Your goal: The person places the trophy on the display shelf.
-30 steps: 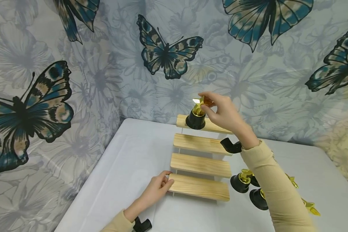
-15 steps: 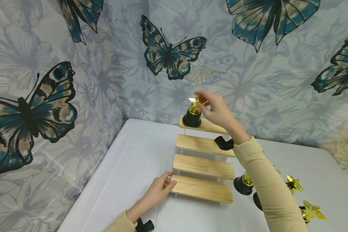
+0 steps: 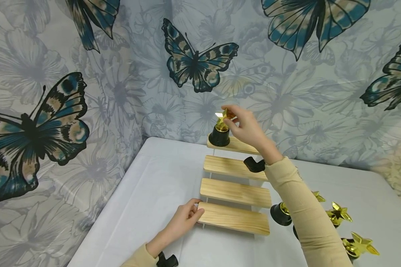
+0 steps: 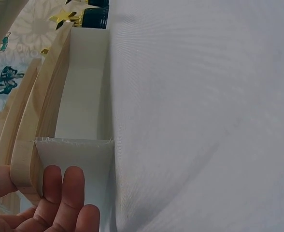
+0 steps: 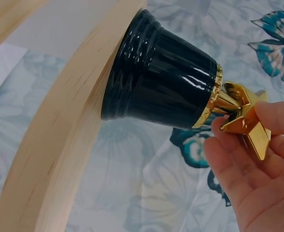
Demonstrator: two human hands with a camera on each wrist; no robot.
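Note:
A gold star trophy with a black base point(image 3: 219, 136) stands upright at the left end of the top step of a wooden tiered shelf point(image 3: 235, 193). My right hand point(image 3: 243, 126) pinches its star between thumb and fingers; in the right wrist view the black base point(image 5: 161, 72) meets the wood and the gold star point(image 5: 250, 121) sits in the fingertips. My left hand point(image 3: 183, 218) grips the left end of the lowest step, thumb on top. From the left wrist view, fingers point(image 4: 64, 198) curl under that wooden board point(image 4: 26, 162), beside the white side support.
Several more gold star trophies point(image 3: 337, 214) with black bases stand on the white-covered table point(image 3: 147, 178) right of the shelf, partly hidden by my right sleeve point(image 3: 304, 207). A butterfly-patterned cloth point(image 3: 120, 92) hangs behind and at the left.
My right hand has moved the trophy slightly left along the top step, to its left end. My left hand keeps its grip on the lowest step. The head view has shifted a little.

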